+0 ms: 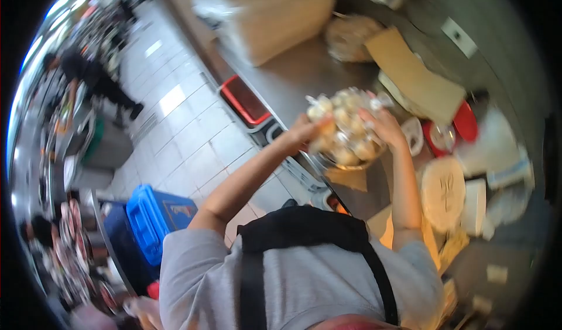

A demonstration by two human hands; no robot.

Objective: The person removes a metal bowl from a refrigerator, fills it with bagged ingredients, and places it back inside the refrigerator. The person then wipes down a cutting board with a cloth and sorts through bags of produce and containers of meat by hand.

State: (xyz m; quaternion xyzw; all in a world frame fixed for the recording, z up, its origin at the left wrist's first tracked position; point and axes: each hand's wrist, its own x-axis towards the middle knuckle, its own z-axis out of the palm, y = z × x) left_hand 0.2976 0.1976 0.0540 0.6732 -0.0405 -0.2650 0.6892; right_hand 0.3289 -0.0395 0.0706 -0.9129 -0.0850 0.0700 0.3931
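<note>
In the head view, a clear plastic bag of pale round pieces [346,125] is between my two hands over the metal counter [293,66]. They look like small balls or buns; their exact kind is blurred. My left hand [305,130] grips the bag's left side, fingers curled against the plastic. On the opposite side my right hand [383,125] holds it near the top, fingers bent over the edge. A curved rim shows under the bag's lower side, beside a piece of brown cardboard [348,179].
Right of the hands lie a cardboard sheet [418,75], a red container [439,138] and a round lid marked "50 L" [443,192]. A large pale box [281,22] stands at the counter's far end. Left are a red crate [244,100], a blue bin [153,219] and a person [96,75].
</note>
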